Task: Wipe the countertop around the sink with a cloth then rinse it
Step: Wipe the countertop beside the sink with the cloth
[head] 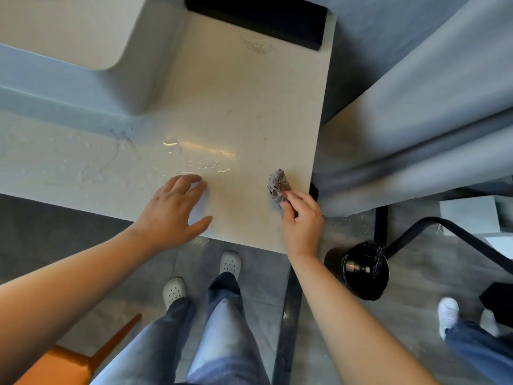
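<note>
Here my right hand (301,218) pinches a crumpled grey cloth (277,184) between thumb and curled fingers, and the cloth lies bunched on the pale tabletop (236,107) just inside its right edge, not far from the near right corner. My left hand (175,209) is spread wide and holds nothing; it sits over the near edge, fingers reaching inward and thumb pointing along the edge, though I cannot tell whether the fingertips touch the surface. Beads and streaks of water (83,168) lie on the tabletop along the near side, to the left of my left hand and just past its fingertips. The white sink (83,31) stands at the far left, well apart from the cloth. A black block (258,20) lies against the far edge. On the floor beyond the right edge stands a black bin (363,270), and my white shoes (229,263) show below the near edge.
</note>
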A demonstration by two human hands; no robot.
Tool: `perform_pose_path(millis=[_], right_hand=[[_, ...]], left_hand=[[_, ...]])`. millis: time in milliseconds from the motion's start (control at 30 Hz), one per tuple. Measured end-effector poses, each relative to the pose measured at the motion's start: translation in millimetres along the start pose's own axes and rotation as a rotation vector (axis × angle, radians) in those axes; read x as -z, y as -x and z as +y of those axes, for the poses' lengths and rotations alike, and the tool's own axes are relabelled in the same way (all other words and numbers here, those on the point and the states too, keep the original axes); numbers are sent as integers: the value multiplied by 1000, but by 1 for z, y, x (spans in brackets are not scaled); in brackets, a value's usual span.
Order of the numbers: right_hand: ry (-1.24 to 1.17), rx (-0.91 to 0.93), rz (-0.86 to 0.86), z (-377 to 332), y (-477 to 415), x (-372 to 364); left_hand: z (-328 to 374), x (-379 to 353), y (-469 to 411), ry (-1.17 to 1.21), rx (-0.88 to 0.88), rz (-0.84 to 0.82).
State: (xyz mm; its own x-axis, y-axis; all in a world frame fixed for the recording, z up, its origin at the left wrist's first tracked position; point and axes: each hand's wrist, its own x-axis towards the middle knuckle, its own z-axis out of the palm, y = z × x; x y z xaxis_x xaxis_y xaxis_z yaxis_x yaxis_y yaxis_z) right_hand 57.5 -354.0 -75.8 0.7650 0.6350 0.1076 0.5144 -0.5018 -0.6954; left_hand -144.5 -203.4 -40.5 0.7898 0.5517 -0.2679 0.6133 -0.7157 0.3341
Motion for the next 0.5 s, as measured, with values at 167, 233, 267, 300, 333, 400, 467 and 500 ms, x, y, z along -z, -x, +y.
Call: perform_pose_path(millis=[167,233,267,300,333,400,467,500], right_hand=[[-7,-31,12,-10,30,-4],[-8,-51,16,-16,42,-7],[-15,-62,20,-19,48,-9],[-27,-68,23,-23,54,-11],[-42,-70,18,-25,59,-13],[-62,-60,-26,-30,65,-14],[-58,-27,-101,-31,68,-13],[-61,-22,-128,-32,68,-12]], left_hand=[[-7,-5,25,11,-7,9],[-14,-6,32,-13,6,6],[-18,-7,35,-30,17,4],[-22,-8,38,-50,30,5],[-26,-8,41,-70,46,6],[-33,-8,45,-98,83,7],[-40,-9,47,-102,119,8],[-43,-9,48,-98,127,5]])
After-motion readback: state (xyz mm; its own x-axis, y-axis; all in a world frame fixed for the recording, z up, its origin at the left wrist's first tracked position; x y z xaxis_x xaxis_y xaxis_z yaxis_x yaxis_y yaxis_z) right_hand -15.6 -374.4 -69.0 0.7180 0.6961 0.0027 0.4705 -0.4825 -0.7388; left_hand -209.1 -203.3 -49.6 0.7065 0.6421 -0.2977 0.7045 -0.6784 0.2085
